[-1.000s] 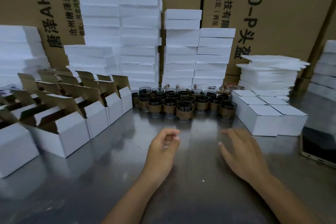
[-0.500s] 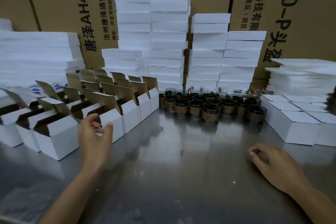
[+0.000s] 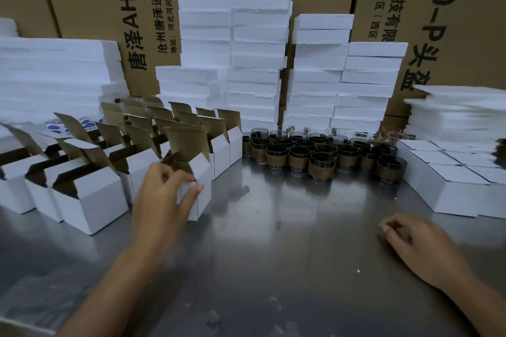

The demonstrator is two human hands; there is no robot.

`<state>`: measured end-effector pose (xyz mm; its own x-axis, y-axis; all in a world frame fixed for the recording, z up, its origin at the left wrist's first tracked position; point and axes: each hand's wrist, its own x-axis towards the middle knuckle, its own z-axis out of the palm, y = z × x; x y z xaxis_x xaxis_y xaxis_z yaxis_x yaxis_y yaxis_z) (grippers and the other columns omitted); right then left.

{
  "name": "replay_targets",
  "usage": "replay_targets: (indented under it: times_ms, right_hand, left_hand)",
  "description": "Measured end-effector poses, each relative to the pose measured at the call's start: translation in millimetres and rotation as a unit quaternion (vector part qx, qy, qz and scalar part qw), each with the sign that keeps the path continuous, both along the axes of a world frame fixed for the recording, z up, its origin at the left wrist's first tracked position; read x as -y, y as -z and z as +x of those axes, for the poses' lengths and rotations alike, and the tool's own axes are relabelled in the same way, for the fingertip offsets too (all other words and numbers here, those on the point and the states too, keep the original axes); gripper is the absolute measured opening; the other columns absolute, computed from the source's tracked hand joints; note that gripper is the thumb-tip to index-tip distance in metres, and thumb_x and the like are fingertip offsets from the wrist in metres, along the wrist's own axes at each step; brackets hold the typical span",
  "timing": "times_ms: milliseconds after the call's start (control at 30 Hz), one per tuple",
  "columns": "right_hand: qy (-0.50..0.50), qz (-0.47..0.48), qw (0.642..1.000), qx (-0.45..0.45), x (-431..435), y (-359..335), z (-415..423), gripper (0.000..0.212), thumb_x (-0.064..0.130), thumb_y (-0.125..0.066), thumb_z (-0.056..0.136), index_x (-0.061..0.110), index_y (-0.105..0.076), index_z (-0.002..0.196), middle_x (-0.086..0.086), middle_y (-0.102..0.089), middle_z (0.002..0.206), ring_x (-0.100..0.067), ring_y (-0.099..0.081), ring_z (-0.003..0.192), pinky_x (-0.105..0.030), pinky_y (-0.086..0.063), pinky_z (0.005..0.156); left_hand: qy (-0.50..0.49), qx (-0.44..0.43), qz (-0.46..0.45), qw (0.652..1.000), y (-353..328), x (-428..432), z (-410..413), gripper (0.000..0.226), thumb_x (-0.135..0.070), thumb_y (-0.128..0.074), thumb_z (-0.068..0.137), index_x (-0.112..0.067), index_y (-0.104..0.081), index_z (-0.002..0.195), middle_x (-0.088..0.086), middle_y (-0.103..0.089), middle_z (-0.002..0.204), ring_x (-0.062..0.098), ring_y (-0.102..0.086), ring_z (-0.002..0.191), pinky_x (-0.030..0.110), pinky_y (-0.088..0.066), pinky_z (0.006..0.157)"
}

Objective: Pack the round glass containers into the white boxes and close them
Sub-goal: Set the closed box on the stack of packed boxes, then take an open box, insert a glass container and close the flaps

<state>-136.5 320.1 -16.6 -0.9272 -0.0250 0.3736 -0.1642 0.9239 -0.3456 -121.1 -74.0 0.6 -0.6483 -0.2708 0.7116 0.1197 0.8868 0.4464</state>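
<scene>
The fingers point(image 3: 180, 176) of the left hand point(image 3: 161, 200) curl over the top rim of an open white box point(image 3: 202, 171), with the thumb against its front face, so this hand has hold of it. Its brown-lined lid flap point(image 3: 189, 142) stands upright, and the inside is hidden. The box sits at the inner end of the rows of open boxes point(image 3: 90, 200) along the left edge of the surface point(image 3: 273, 254). The right hand point(image 3: 419, 249) rests towards the right edge, its fingers point(image 3: 394, 228) loosely curled and holding nothing. The round glass containers point(image 3: 320, 156) stand packed together at the middle of the far edge, each with a brown band round its lower part. Closed white boxes point(image 3: 449, 191) fill the far right corner, and white foam stacks point(image 3: 257, 49) and cardboard cartons point(image 3: 95, 8) rise behind. The box looks like thin, light card that would dent if squeezed, so holding it by the walls near a corner suits it. A container is likely heavier, stiff, smooth and breakable. The banded part probably gives the surest grip, and a straight lift would avoid knocking its neighbours.
</scene>
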Motion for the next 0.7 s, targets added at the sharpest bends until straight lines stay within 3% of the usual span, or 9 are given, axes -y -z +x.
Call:
replay_targets:
  times_ms: [100,233,367,700]
  right_hand:
    - [-0.004,-0.006,1.0,-0.001,-0.3,0.7,-1.2,0.009,0.018,-0.063,0.086,0.026,-0.063,0.082,0.006,-0.065,0.085,-0.016,-0.055,0.078,-0.031,-0.039,0.066]
    - [-0.012,-0.02,1.0,-0.006,-2.0,1.2,-2.7,0.01,0.017,-0.064,0.085,0.026,-0.063,0.081,0.007,-0.065,0.083,-0.014,-0.054,0.074,-0.029,-0.038,0.065]
    - [-0.015,-0.028,0.999,-0.009,-3.1,2.6,-5.5,0.007,0.018,-0.063,0.086,0.025,-0.064,0.083,0.007,-0.065,0.086,-0.014,-0.055,0.079,-0.027,-0.035,0.066]
    - [-0.05,-0.026,0.998,-0.024,-0.7,4.3,-18.8,0.015,0.021,-0.063,0.084,0.032,-0.056,0.076,0.016,-0.059,0.081,-0.009,-0.055,0.081,-0.027,-0.039,0.067]
  left_hand:
    - [0.047,-0.058,-0.066,0.995,-14.4,-32.7,-0.1,0.019,-0.028,-0.072,0.077,-0.015,-0.066,0.089,-0.002,-0.044,0.097,0.012,-0.042,0.085,0.024,-0.039,0.062]
    - [0.101,-0.089,-0.07,0.988,-28.4,-92.6,-4.7,0.015,-0.028,-0.067,0.08,-0.014,-0.065,0.085,0.001,-0.055,0.094,0.013,-0.044,0.087,0.027,-0.038,0.067]
    - [0.133,-0.07,-0.097,0.984,-26.1,-149.9,-12.2,0.013,-0.023,-0.073,0.079,-0.013,-0.066,0.08,0.002,-0.061,0.08,0.024,-0.052,0.077,0.035,-0.044,0.064]
    - [0.115,-0.015,-0.158,0.981,-1.5,-184.2,-39.7,0.018,-0.026,-0.083,0.067,-0.014,-0.069,0.071,0.001,-0.061,0.067,0.023,-0.057,0.063,0.026,-0.046,0.053]
